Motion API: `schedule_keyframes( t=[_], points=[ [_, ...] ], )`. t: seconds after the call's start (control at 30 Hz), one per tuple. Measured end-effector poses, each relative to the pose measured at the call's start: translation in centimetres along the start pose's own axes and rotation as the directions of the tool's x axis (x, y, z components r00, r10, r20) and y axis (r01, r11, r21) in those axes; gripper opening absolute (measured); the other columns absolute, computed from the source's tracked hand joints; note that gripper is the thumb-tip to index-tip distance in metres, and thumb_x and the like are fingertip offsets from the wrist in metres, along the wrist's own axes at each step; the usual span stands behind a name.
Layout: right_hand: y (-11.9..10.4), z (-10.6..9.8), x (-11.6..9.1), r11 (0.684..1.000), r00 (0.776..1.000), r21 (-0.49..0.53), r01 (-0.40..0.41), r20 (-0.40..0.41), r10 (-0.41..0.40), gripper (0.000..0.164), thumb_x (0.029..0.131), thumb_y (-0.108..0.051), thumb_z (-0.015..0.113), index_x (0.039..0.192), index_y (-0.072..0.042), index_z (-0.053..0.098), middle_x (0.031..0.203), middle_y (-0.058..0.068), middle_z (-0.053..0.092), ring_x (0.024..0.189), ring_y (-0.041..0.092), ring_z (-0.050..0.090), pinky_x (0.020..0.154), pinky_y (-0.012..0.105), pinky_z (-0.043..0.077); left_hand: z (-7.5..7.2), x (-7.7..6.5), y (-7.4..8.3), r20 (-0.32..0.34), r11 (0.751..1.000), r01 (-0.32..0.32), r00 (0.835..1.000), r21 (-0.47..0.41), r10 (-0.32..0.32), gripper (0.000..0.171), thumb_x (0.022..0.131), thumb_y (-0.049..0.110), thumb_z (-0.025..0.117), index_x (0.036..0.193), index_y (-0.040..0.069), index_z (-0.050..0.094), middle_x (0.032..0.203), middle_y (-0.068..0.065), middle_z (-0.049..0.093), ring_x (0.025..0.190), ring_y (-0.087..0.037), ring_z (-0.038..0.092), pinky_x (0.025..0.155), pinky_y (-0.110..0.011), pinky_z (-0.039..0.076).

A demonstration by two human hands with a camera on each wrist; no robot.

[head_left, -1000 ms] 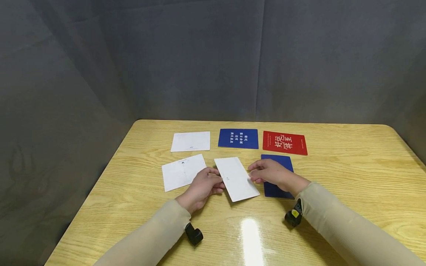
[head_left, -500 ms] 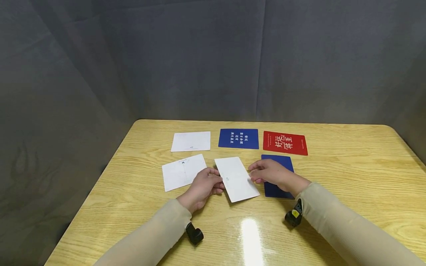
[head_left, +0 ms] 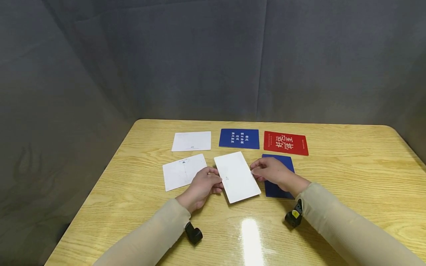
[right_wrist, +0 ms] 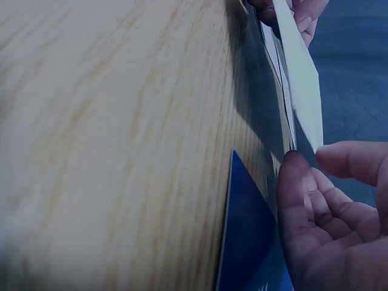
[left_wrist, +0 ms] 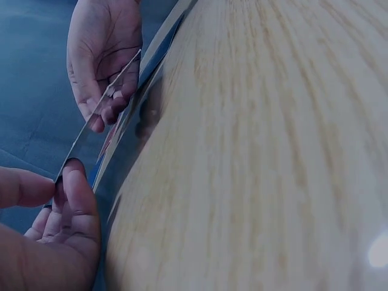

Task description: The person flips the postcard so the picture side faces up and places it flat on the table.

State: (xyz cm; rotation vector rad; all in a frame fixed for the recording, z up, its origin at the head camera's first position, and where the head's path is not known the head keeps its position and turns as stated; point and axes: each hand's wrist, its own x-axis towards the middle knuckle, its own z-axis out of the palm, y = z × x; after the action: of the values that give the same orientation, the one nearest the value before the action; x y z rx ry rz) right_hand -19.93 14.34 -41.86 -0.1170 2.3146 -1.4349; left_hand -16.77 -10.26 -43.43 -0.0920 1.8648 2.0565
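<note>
A white postcard [head_left: 237, 177] is held tilted above the table in the head view, a small faint mark near its left edge. My left hand [head_left: 203, 186] pinches its left edge between thumb and fingers, as the left wrist view also shows. At the right edge my right hand [head_left: 273, 172] has its thumb [right_wrist: 348, 159] against the card, the fingers curled below. Beneath that hand lies a blue card [head_left: 277, 189], partly covered by it. A white postcard [head_left: 181, 173] with a small dark blue mark lies flat beside my left hand.
In the back row lie a white card [head_left: 191, 141], a blue card [head_left: 239, 139] with white characters and a red card [head_left: 286, 143] with white characters. The wooden table [head_left: 349, 177] ends at a dark grey curtain [head_left: 199, 74].
The held postcard has tipped, its right side raised so more of its face shows. My right hand has shifted slightly and its thumb now meets the right edge. The other cards stay put.
</note>
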Motion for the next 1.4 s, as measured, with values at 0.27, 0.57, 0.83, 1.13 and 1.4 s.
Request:
schedule_keyframes(
  t=[0.27,0.57,0.83,1.13,1.4],
  points=[
    [-0.04,0.0,0.02,0.999,1.0,0.036,0.008,-0.006,-0.007,0.021,0.103,-0.008,0.06,0.117,0.008,0.063,0.099,0.013,0.067,0.084,0.02,0.063,0.079,0.032,0.058,-0.07,-0.02,0.4,0.001,1.0,0.0,1.0,0.016,0.0,0.014,0.099,-0.008,0.052,0.112,-0.004,0.049,0.082,-0.006,0.059,0.071,-0.015,0.06,0.062,-0.024,0.053],
    [0.21,-0.04,0.17,0.998,1.0,0.053,0.018,0.0,-0.018,0.025,0.105,-0.007,0.057,0.123,0.008,0.062,0.104,0.014,0.067,0.087,0.022,0.063,0.08,0.033,0.057,-0.25,0.04,0.51,-0.008,1.0,-0.01,1.0,0.012,0.01,0.015,0.098,-0.01,0.052,0.111,-0.003,0.05,0.084,-0.005,0.06,0.071,-0.014,0.059,0.061,-0.023,0.052],
    [0.25,-0.21,0.17,0.991,0.997,0.113,0.065,0.033,-0.069,0.026,0.107,-0.007,0.052,0.123,0.011,0.06,0.102,0.013,0.068,0.085,0.02,0.063,0.079,0.031,0.056,-0.38,0.04,0.62,-0.02,1.0,-0.023,1.0,0.021,0.023,0.015,0.098,-0.011,0.051,0.112,-0.004,0.049,0.084,-0.005,0.06,0.07,-0.013,0.059,0.058,-0.023,0.051],
    [0.2,-0.14,0.21,0.991,0.996,0.112,0.077,0.025,-0.081,0.022,0.104,-0.008,0.058,0.118,0.008,0.062,0.093,0.009,0.064,0.083,0.02,0.06,0.077,0.031,0.056,-0.49,0.19,0.77,-0.04,0.997,-0.036,0.998,0.064,0.038,0.015,0.098,-0.009,0.053,0.113,-0.006,0.053,0.085,-0.005,0.063,0.07,-0.014,0.059,0.058,-0.023,0.05],
    [0.23,-0.34,0.14,0.99,0.997,0.12,0.074,0.017,-0.076,0.019,0.104,-0.008,0.057,0.116,0.007,0.061,0.093,0.009,0.062,0.084,0.022,0.058,0.076,0.031,0.054,-0.54,0.2,0.92,-0.061,0.992,-0.025,0.998,0.126,0.033,0.013,0.1,-0.002,0.057,0.111,-0.008,0.061,0.083,-0.006,0.064,0.07,-0.011,0.061,0.058,-0.022,0.049]
  ],
)
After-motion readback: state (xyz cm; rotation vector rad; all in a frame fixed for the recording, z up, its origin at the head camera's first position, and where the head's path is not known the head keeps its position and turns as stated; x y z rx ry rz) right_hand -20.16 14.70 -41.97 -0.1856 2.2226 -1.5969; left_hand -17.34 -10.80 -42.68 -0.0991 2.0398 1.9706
